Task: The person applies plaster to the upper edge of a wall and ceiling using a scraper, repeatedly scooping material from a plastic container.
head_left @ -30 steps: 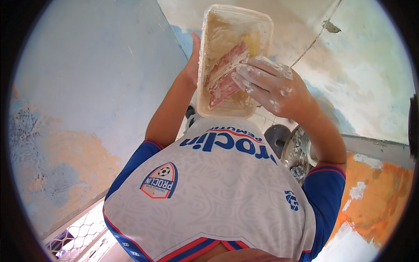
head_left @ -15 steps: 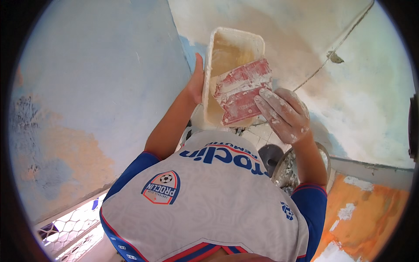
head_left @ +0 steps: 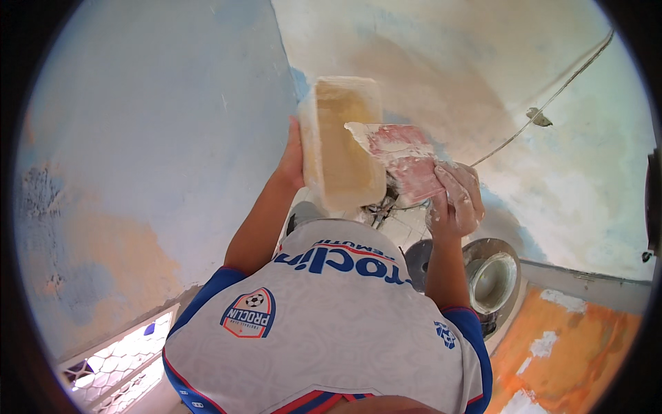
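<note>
Left grip [head_left: 294, 160]: clamped on pale tub [head_left: 310, 155] at its left side, fingers hidden | right grip [head_left: 456, 200]: pinched on red scraper [head_left: 412, 172] at its right end | scraper: left of right grip, streaked white, left corner overlapping tub in view | round pail [head_left: 489, 281]: below and right of right grip

The pale tub [head_left: 312, 155] hides most of the left fingers [head_left: 294, 136].

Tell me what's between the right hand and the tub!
The flat red scraper! In the head view, the right hand grips one end and the other end overlaps the tub. I can't tell if scraper and tub touch.
</note>
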Tool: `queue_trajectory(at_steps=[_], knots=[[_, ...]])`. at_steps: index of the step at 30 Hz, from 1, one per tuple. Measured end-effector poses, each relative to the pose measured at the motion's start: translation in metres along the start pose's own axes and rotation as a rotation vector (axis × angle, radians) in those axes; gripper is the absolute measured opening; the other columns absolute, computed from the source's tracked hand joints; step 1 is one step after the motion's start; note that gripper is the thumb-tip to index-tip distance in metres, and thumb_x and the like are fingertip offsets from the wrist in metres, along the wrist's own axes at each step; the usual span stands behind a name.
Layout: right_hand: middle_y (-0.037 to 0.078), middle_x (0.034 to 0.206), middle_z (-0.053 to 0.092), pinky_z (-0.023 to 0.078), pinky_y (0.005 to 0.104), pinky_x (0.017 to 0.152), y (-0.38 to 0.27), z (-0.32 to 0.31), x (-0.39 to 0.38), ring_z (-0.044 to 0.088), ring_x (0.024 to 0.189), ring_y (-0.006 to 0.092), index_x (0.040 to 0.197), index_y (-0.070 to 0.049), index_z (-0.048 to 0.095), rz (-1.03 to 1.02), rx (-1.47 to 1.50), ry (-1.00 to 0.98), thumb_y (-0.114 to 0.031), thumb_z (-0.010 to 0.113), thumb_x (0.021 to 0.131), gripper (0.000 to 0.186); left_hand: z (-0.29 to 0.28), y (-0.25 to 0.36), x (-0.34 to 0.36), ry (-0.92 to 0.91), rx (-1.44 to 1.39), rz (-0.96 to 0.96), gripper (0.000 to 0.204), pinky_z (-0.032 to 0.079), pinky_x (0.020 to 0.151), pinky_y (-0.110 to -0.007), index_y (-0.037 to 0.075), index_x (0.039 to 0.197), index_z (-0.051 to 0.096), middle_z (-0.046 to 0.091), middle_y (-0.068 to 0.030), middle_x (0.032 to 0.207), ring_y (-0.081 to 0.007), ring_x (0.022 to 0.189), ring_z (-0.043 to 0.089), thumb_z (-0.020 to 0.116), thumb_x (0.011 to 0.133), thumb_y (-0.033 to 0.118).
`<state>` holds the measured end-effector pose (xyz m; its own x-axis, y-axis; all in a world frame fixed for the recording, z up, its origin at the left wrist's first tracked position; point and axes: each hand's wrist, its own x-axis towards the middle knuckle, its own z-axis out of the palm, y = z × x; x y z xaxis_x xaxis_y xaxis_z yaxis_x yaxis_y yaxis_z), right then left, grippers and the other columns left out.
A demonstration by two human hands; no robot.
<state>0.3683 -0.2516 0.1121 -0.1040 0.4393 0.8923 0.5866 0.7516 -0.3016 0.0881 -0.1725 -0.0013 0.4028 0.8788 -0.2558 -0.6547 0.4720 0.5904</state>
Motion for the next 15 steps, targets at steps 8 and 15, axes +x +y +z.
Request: queue_trajectory(at_steps=[8, 15], knots=[[0.022, 0.098, 0.074, 0.058, 0.0405, 0.082, 0.005, 0.062, -0.027, 0.072, 0.089, 0.0338, 0.099, 0.005, 0.070, 0.308, 0.130, 0.104, 0.008, 0.071, 0.081, 0.018, -0.067, 0.020, -0.001, -0.108, -0.177, 0.028, 0.087, 0.043, 0.115, -0.049, 0.016, 0.159, 0.034, 0.046, -0.0096, 0.157, -0.0296, 0.141, 0.049, 0.013, 0.100, 0.077], [0.017, 0.110, 0.074, 0.059, 0.0422, 0.083, -0.007, 0.127, -0.005, 0.071, 0.097, 0.0373, 0.101, 0.001, 0.072, 0.137, -0.095, -0.143, 0.003, 0.080, 0.074, 0.028, -0.091, 0.080, 0.025, 0.073, -0.077, -0.073, 0.087, 0.045, 0.113, -0.046, 0.015, 0.157, 0.037, 0.049, -0.0104, 0.152, -0.0291, 0.137, 0.051, 0.015, 0.100, 0.077]])
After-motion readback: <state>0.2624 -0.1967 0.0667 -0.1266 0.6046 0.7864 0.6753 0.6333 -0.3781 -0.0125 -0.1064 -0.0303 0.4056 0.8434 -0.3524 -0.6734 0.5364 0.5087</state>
